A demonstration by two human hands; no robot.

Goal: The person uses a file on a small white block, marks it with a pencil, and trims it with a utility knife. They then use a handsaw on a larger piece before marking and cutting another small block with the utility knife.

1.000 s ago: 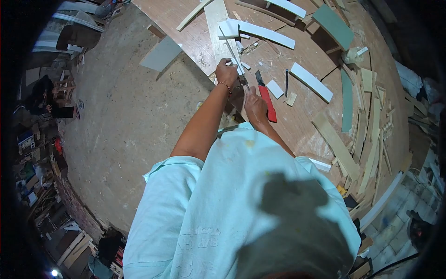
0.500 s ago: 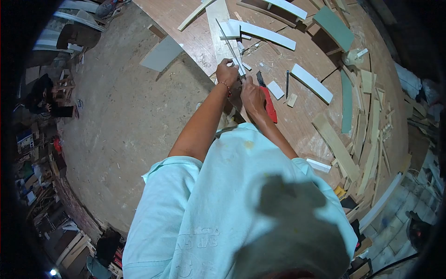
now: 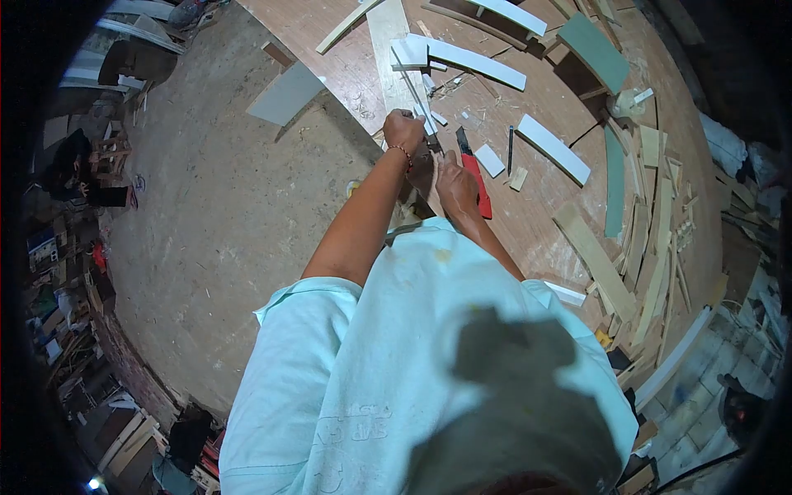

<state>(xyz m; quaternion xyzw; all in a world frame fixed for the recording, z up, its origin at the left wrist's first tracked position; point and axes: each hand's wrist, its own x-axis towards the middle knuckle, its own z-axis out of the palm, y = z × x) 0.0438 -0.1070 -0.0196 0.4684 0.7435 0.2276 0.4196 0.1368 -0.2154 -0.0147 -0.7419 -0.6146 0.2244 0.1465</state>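
Head view, looking steeply down over the person's pale shirt point(image 3: 396, 355) at a brown plywood workbench point(image 3: 528, 206) strewn with offcuts.

Left hand point(image 3: 403, 130): closed in a fist, pressing down on a long pale wood strip point(image 3: 394, 62) that runs from the near bench edge toward the far side. A beaded bracelet point(image 3: 401, 152) sits on that wrist. I read the hand as clamped on the strip, together with a thin metal straightedge point(image 3: 417, 97) lying along it; how much of the grip falls on the straightedge I cannot tell.

Right hand point(image 3: 455, 183): fingers curled, just right of and nearer than the left hand, close to it. It appears to be closed around a small dark tool whose tip points toward the left hand, but the tool is too small and too hidden for me to name. I log the grip as closed, contents uncertain.

Just right of the right hand, touching or nearly so: a red-handled handsaw point(image 3: 473, 177) lying flat on the bench.

Around it:
- small white block point(image 3: 489, 159) right of the saw
- dark pencil-like stick point(image 3: 510, 148) farther right
- white board point(image 3: 553, 148) lying diagonally, right again
- white board point(image 3: 476, 63) at the far side, crossing near the strip
- green panel point(image 3: 591, 49), far right
- heap of pale slats point(image 3: 652, 239) along the right edge

Left of the bench: dusty concrete floor point(image 3: 223, 214); a grey panel point(image 3: 285, 95) juts out from the bench edge over it.
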